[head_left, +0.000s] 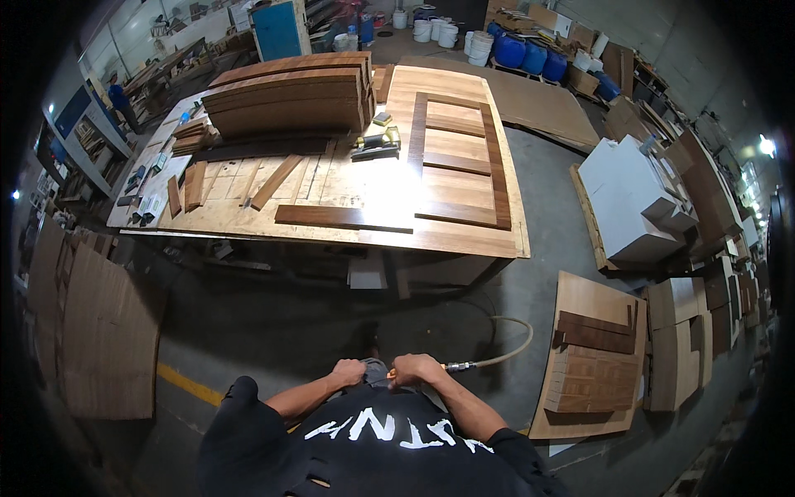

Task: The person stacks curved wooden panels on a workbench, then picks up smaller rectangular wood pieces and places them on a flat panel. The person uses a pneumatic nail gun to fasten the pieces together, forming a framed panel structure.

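Both my hands are close to my body, in front of the black shirt [389,422]. My right hand [416,369] is closed around a small orange tool [392,375], mostly hidden by the fingers. A metal coupling [458,366] behind it joins a pale air hose [517,348], which loops right and back toward the table. My left hand [349,372] is closed in a fist beside grey cloth [376,371]; what it grips, if anything, is hidden. Beyond my hands, on the worktable [331,240], lies a brown wooden frame [460,162] with crossbars.
Stacked wooden panels [286,103], loose strips [277,182] and a yellow-black power tool [377,145] lie on the table. More panels lean at left [112,331]. Right are a pallet of boards [592,373] and white blocks [629,203]. Another person [122,103] stands far left.
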Demonstrator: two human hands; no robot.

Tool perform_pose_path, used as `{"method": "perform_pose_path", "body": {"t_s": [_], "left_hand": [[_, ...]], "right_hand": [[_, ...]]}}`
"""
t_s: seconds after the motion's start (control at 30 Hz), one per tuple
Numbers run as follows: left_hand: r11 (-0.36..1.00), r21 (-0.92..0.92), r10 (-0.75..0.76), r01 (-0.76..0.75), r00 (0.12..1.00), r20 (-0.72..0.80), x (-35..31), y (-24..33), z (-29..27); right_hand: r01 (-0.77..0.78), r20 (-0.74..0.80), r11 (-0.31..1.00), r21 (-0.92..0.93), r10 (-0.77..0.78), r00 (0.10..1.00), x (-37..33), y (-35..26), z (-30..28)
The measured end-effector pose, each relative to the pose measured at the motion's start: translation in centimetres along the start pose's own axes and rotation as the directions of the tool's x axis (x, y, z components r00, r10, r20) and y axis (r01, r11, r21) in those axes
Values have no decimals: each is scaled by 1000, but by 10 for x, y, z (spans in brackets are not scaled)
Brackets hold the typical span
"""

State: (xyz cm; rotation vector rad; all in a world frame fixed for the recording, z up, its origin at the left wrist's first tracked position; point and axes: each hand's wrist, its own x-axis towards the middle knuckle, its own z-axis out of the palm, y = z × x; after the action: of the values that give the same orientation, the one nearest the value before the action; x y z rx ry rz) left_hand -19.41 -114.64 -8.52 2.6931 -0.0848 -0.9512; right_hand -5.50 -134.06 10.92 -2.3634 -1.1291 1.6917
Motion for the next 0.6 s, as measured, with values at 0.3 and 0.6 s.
{"method": "perform_pose_path", "body": {"t_s": [0.3, 0.6], "left_hand": [[947, -316, -79, 57, 995, -55, -36, -24, -16], [969, -240, 34, -53, 996, -84, -16, -4, -31]], "right_hand": [[114, -90, 993, -29, -116, 989, 36, 23, 38], [22, -269, 983, -184, -72, 960, 53, 0, 66]]}}
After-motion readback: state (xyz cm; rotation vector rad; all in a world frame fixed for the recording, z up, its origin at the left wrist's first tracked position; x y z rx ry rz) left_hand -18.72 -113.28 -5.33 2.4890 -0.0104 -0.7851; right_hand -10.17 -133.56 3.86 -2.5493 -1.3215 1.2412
